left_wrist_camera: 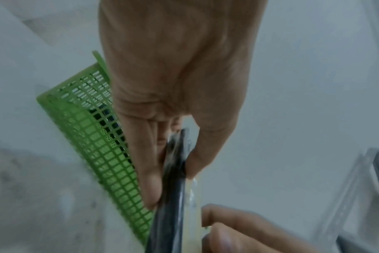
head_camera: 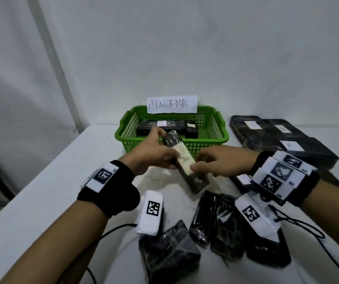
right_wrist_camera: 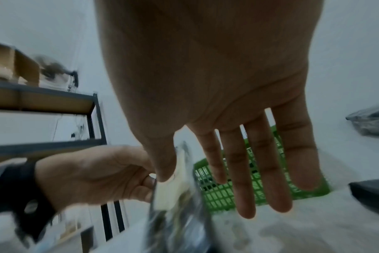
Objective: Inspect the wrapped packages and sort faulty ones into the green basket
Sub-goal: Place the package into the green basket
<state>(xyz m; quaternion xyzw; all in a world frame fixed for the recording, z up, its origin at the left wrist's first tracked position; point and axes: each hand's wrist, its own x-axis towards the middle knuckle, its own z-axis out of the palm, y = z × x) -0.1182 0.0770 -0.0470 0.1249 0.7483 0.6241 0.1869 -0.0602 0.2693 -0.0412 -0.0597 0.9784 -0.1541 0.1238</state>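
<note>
A long black wrapped package (head_camera: 187,165) with a cream label marked "A" hangs above the white table, just in front of the green basket (head_camera: 224,138). My left hand (head_camera: 164,152) pinches its far half between thumb and fingers; the left wrist view shows that pinch (left_wrist_camera: 173,171) on the package's thin edge (left_wrist_camera: 169,214). My right hand (head_camera: 198,162) is at the label. In the right wrist view its fingers (right_wrist_camera: 240,171) are straight and spread, and only the thumb touches the package (right_wrist_camera: 173,214). Two black packages (head_camera: 154,127) lie in the basket (right_wrist_camera: 223,196).
A paper sign reading "ABNORMAL" (head_camera: 171,104) stands on the basket's back rim. Flat black packages (head_camera: 283,140) are stacked at the back right. Several loose wrapped packages (head_camera: 215,218) lie near the front edge, with cables (head_camera: 308,228). A metal shelf rack (right_wrist_camera: 43,101) stands to the left.
</note>
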